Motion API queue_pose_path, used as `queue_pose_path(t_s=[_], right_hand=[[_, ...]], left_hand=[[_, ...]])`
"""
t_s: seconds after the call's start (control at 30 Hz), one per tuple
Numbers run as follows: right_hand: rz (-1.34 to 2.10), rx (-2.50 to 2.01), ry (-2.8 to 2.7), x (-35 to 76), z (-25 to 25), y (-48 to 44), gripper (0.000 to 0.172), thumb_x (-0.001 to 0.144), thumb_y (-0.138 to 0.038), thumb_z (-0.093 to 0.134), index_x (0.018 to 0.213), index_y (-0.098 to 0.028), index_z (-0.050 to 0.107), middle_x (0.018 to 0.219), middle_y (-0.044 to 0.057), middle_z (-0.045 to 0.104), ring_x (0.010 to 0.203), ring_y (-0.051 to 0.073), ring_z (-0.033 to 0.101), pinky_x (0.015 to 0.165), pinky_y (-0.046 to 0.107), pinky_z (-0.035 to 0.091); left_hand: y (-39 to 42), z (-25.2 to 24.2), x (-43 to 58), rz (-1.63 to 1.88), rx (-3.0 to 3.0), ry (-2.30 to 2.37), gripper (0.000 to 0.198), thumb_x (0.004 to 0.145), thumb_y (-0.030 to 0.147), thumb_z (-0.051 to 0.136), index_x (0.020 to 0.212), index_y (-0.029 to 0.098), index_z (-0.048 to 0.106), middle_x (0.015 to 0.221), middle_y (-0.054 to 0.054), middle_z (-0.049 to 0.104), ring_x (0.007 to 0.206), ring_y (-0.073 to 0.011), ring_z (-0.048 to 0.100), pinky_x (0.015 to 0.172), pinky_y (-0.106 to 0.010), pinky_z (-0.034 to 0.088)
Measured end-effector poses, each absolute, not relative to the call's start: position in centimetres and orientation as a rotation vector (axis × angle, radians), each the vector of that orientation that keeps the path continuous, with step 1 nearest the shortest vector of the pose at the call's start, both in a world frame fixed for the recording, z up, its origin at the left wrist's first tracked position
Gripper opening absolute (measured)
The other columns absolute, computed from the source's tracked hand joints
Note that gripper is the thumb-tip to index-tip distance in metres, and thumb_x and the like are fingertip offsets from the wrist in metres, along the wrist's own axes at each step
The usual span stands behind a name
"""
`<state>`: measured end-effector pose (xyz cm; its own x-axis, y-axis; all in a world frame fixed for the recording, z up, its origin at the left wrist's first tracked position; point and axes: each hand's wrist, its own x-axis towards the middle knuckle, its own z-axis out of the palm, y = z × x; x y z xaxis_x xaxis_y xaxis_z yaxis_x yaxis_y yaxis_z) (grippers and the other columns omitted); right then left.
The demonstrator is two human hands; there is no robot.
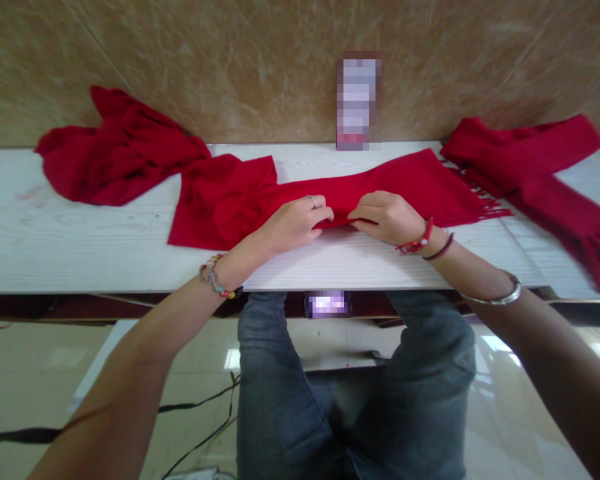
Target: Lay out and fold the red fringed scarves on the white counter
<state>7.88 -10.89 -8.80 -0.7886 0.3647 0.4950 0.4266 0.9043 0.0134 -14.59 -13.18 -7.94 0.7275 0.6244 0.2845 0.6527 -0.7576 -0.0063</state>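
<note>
A long red scarf (230,193) lies stretched across the white table (80,247), bunched at its left end and fringed at its right end. My left hand (295,223) pinches the scarf's near edge at the middle, fingers closed on the cloth. My right hand (387,217) grips the same edge a little to the right, fingers curled over a fold. The two hands nearly touch.
A second red scarf (535,167) lies at the table's right end, its fringe hanging over the edge. A blurred upright object (359,100) stands against the brown wall behind. Dark cables (200,407) run along the floor under the table.
</note>
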Motion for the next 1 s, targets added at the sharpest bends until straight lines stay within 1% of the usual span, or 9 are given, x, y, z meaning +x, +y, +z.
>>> queue_pose_path(t_s=[0.13,0.23,0.4,0.57,0.77,0.87,0.93,1.0], right_hand=[[-0.155,-0.498,-2.648,8.0,-8.8,-10.8,0.022,0.085,-0.018,0.046,0.087,-0.018,0.069,0.083,0.007,0.066,0.076,0.017,0.058,0.071,0.032,0.045],[-0.033,-0.430,-2.745,8.1,-9.0,-10.7,0.023,0.082,-0.015,0.046,0.088,-0.017,0.068,0.085,0.008,0.066,0.076,0.017,0.059,0.071,0.030,0.047],[0.269,-0.404,-2.786,8.3,-8.4,-10.9,0.022,0.081,-0.017,0.049,0.090,-0.016,0.069,0.087,0.006,0.066,0.075,0.014,0.059,0.071,0.027,0.047],[0.423,-0.424,-2.764,8.3,-8.0,-11.0,0.020,0.084,-0.024,0.052,0.087,-0.016,0.070,0.085,0.006,0.066,0.073,0.013,0.059,0.070,0.026,0.047],[0.408,-0.446,-2.750,8.2,-8.2,-10.9,0.017,0.082,-0.025,0.056,0.086,-0.017,0.070,0.085,0.006,0.067,0.075,0.014,0.059,0.071,0.027,0.047],[0.337,-0.464,-2.751,8.1,-8.2,-10.9,0.018,0.081,-0.027,0.057,0.087,-0.016,0.070,0.086,0.007,0.068,0.077,0.015,0.060,0.073,0.028,0.047],[0.269,-0.469,-2.738,8.1,-8.3,-10.9,0.018,0.082,-0.024,0.055,0.087,-0.015,0.069,0.086,0.008,0.068,0.078,0.016,0.060,0.073,0.029,0.048],[0.211,-0.471,-2.717,8.1,-8.4,-10.8,0.018,0.083,-0.020,0.052,0.086,-0.015,0.069,0.084,0.008,0.069,0.077,0.016,0.060,0.072,0.029,0.048]], left_hand=[[-13.3,-7.9,-14.7,-0.323,-2.943,-0.928,0.026,0.077,0.008,0.050,0.096,0.017,0.064,0.095,-0.005,0.061,0.089,-0.0164,0.057,0.075,-0.026,0.045],[-13.5,-7.5,-14.8,-0.199,-3.047,-0.841,0.030,0.076,0.009,0.050,0.100,0.020,0.064,0.098,-0.004,0.062,0.093,-0.0167,0.057,0.079,-0.027,0.044],[-13.8,-6.9,-15.0,-0.155,-3.157,-0.782,0.030,0.080,0.015,0.050,0.106,0.019,0.063,0.099,-0.005,0.064,0.085,-0.0149,0.059,0.077,-0.025,0.044],[-13.8,-6.9,-15.0,-0.193,-3.191,-0.773,0.027,0.084,0.018,0.048,0.104,0.020,0.066,0.093,-0.004,0.065,0.080,-0.0135,0.059,0.075,-0.025,0.044],[-13.5,-7.2,-15.2,-0.255,-3.206,-0.767,0.026,0.083,0.014,0.050,0.101,0.020,0.067,0.092,-0.003,0.065,0.080,-0.0126,0.059,0.076,-0.024,0.045],[-13.3,-7.4,-15.4,-0.399,-3.093,-0.826,0.024,0.084,0.014,0.048,0.100,0.017,0.067,0.096,-0.006,0.064,0.085,-0.0140,0.059,0.077,-0.025,0.046],[-13.2,-7.4,-15.5,-0.478,-3.026,-0.876,0.025,0.085,0.015,0.047,0.101,0.015,0.066,0.099,-0.008,0.063,0.088,-0.0149,0.059,0.078,-0.026,0.046],[-13.2,-7.3,-15.6,-0.441,-3.016,-0.895,0.025,0.086,0.017,0.047,0.103,0.016,0.065,0.101,-0.008,0.063,0.088,-0.0151,0.059,0.078,-0.026,0.046]])
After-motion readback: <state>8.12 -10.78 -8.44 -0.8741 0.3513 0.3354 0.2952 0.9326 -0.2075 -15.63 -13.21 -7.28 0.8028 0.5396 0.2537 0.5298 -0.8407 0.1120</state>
